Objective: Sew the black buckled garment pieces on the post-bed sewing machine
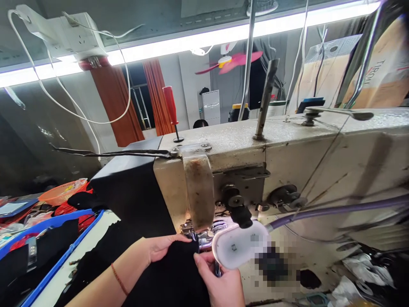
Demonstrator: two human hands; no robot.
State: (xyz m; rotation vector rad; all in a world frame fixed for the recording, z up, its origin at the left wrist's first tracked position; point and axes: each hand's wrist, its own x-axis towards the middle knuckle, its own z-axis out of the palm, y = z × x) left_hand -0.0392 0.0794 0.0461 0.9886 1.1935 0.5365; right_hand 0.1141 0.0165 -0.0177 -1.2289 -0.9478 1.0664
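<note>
The black fabric point(172, 273) lies under the presser foot point(201, 238) of the sewing machine point(287, 162), running toward the viewer, pinched by the left hand point(159, 247) and right hand point(220, 283), with the white lamp point(239, 245) just right and a blue crate point(64, 251) far left.

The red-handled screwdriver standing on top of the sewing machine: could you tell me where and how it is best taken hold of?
Grip the red-handled screwdriver by its red handle, from above and the front. It stands nearly upright, tip down on the sewing machine top, handle leaning slightly left, with open space around it. The thin dark shaft below offers little to hold. Both hands are down at the black fabric.
</note>
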